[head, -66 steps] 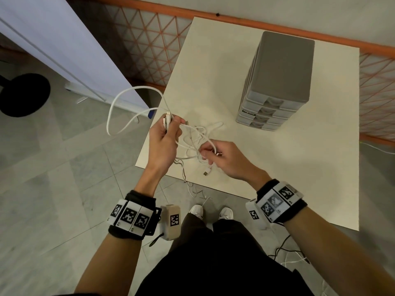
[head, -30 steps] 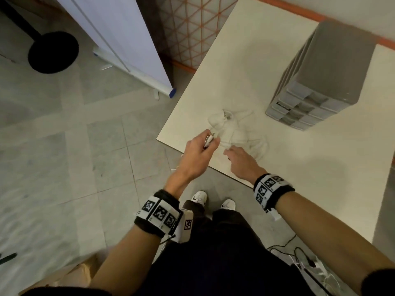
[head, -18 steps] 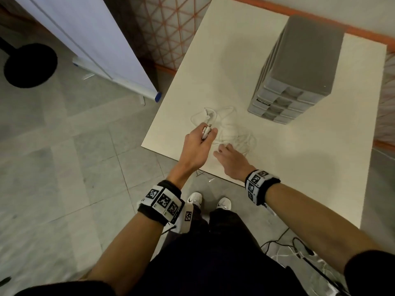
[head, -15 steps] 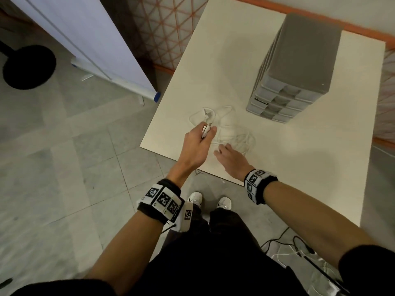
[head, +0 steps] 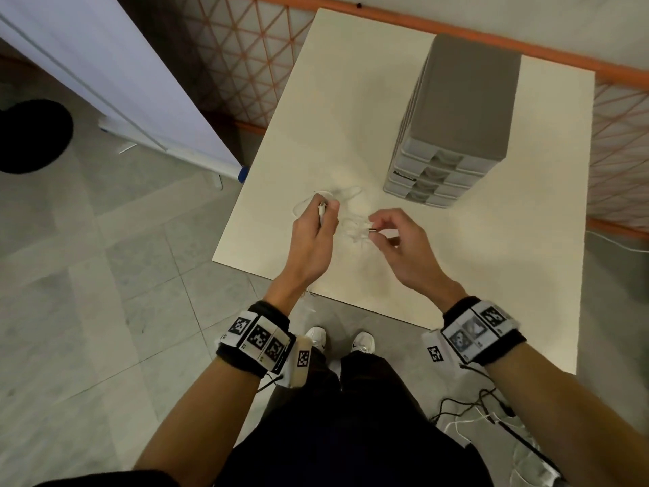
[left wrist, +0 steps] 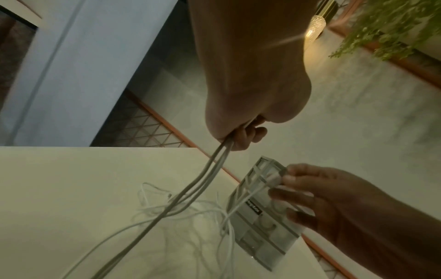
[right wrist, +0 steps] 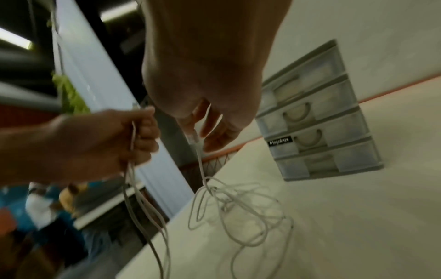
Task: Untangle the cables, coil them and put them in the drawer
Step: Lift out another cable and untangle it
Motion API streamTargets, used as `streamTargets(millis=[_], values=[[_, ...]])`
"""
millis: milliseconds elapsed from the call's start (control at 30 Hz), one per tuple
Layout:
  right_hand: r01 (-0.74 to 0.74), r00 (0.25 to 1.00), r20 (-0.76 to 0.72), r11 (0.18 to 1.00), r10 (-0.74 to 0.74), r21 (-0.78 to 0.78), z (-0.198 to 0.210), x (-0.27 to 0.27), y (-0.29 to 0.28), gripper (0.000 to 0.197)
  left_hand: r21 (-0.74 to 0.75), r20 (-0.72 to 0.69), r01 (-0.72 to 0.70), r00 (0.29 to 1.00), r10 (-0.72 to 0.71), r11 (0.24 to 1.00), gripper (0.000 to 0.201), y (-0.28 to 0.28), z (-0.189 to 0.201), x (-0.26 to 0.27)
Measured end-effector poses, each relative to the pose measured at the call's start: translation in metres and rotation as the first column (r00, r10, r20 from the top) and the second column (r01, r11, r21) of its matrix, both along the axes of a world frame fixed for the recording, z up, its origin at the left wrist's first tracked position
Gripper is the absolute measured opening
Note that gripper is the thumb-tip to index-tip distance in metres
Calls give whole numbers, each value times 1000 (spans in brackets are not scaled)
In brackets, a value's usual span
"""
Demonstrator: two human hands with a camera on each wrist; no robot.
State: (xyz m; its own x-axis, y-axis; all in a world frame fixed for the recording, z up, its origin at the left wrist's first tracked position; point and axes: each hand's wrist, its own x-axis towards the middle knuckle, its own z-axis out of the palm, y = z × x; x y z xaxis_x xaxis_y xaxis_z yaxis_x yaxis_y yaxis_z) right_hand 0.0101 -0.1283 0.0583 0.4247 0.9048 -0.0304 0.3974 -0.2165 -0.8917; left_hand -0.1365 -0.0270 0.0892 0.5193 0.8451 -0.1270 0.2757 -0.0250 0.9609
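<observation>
A tangle of white cables [head: 353, 228] lies near the front left of the cream table [head: 491, 275]. My left hand [head: 325, 209] is raised above the tangle and grips several cable strands [left wrist: 210, 173], which hang down over the table edge. Just to the right, my right hand [head: 377, 228] pinches a cable's connector [right wrist: 193, 138] between thumb and fingers, and its cord runs down into the tangle [right wrist: 238, 205]. The grey drawer unit [head: 460, 110] stands behind the hands with all its drawers [right wrist: 310, 120] closed.
A white panel [head: 123, 82] stands on the floor to the left, with a black round base [head: 31, 135] beyond it. An orange lattice fence [head: 246, 65] runs behind the table. Loose dark and white cables [head: 491, 413] lie on the floor at the right.
My right hand has lifted off the tangle, where it lay half a second ago, and now pinches a connector. The left hand keeps its grip on the strands.
</observation>
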Motion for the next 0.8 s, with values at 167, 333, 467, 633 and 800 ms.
streamTargets(millis=[167,333,467,633,800], values=[[117,991,-82,981,-105,155,55,4,-4,12,110,73,84,993,-92,990,30,-9,26,34],[133,985,65,940,-161,314,79,15,9,8,144,92,133,985,-148,981,26,-12,43,65],[183,971,75,907,-227,379,79,28,14,11,161,107,189,972,-208,969,24,-7,51,80],[216,976,-84,906,-199,364,74,39,10,20,83,195,208,956,-220,975,20,-4,40,92],[232,971,-125,920,-202,316,58,34,6,30,-17,179,149,973,-144,989,19,-6,35,92]])
